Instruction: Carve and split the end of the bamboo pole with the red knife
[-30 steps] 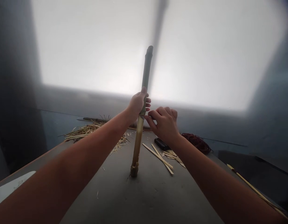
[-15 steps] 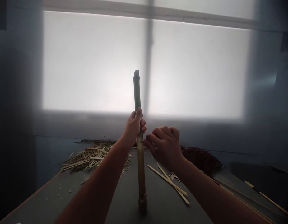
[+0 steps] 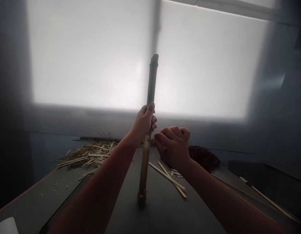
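Note:
A bamboo pole (image 3: pixel 144 165) stands nearly upright on the dark table, its green top leaning slightly right. My left hand (image 3: pixel 145 120) is wrapped round its middle, thumb pointing up. Just right of the pole, my right hand (image 3: pixel 173 143) is closed in a pinch, its fingertips at the pale band below my left hand. A small thin dark tip shows between those fingertips and the pole; what it belongs to is too small to name.
Shavings (image 3: pixel 92 154) lie heaped at the back left. Crossed pale strips (image 3: pixel 168 177) and small chips rest right of the pole. Behind my right wrist is a dark reddish bundle (image 3: pixel 205 156). A long thin stick (image 3: pixel 269 200) lies at the right, a white object (image 3: pixel 6 226) at the lower left.
The view has shifted and tilted. The pole's top now leans right rather than slightly left. Both hands keep their places on and beside the pole.

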Available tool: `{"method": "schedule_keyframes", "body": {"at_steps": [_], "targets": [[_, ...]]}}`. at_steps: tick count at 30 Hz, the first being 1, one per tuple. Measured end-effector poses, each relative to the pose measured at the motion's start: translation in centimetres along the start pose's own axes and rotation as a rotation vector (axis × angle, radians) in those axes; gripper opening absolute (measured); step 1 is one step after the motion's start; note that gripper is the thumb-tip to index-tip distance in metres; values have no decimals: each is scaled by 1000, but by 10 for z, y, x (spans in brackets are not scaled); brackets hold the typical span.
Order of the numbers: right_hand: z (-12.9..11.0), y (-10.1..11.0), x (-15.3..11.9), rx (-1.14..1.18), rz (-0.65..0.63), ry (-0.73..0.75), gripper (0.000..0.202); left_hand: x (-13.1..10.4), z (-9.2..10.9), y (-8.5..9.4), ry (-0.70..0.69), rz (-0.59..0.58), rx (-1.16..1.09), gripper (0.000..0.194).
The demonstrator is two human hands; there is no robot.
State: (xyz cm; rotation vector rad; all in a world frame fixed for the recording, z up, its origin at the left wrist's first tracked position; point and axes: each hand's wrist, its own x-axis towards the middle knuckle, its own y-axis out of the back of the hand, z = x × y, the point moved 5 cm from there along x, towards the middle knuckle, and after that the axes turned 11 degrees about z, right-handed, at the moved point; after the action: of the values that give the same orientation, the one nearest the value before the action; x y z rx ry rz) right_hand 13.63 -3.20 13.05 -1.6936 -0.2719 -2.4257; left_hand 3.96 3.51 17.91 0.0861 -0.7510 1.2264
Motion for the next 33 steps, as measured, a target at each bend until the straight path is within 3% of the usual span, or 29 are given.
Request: {"method": "schedule_keyframes", "body": {"at_steps": [11, 14, 17, 20, 31, 33], "targets": [[4, -5, 3, 108, -237, -250, 24, -7, 8, 1, -10, 45, -9, 36], [2, -2, 3, 87, -158, -214, 23, -7, 8, 2, -5, 54, -13, 35], [-7, 8, 3, -14, 5, -46, 22, -7, 8, 3, -6, 72, -26, 35], [-11, 11, 4, -60, 49, 27, 22, -6, 7, 4, 2, 78, -35, 35], [3, -8, -1, 184, -244, -222, 26, -4, 4, 3, -7, 38, -21, 37], [3, -8, -3, 168, -220, -224, 26, -4, 4, 4, -12, 39, -17, 37]]}}
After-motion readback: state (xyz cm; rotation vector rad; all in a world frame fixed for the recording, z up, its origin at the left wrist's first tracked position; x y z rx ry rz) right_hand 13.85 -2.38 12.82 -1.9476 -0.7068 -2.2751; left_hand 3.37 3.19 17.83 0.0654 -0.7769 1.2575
